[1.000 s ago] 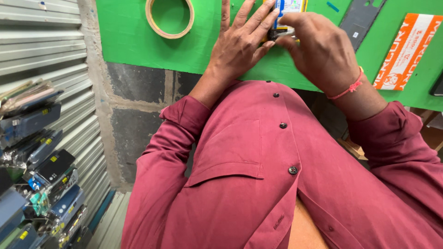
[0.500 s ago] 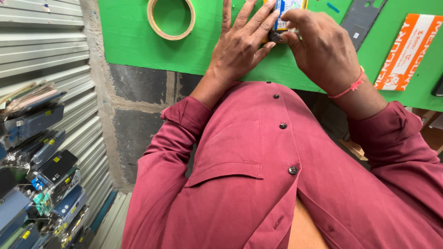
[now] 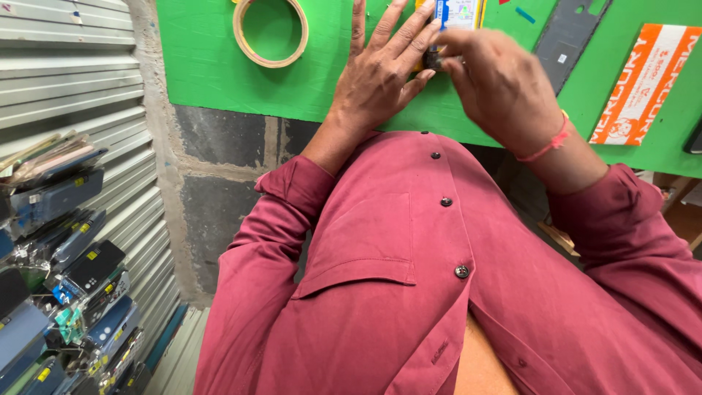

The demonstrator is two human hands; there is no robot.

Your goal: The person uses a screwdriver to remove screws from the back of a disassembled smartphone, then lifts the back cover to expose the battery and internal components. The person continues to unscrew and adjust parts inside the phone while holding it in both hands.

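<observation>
Both hands pinch small dark part (blurred) over green board.

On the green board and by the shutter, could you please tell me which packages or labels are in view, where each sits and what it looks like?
Orange and white packet: flat rectangle, tilted, on the green board at far right.
Blue and white card: at the top edge, just above the left hand and right hand; mostly cut off.
Stacked packaged items: lower left beside the metal shutter; flat, blue, black and clear-wrapped, with small yellow stickers.

Tape roll left of hands.
</observation>
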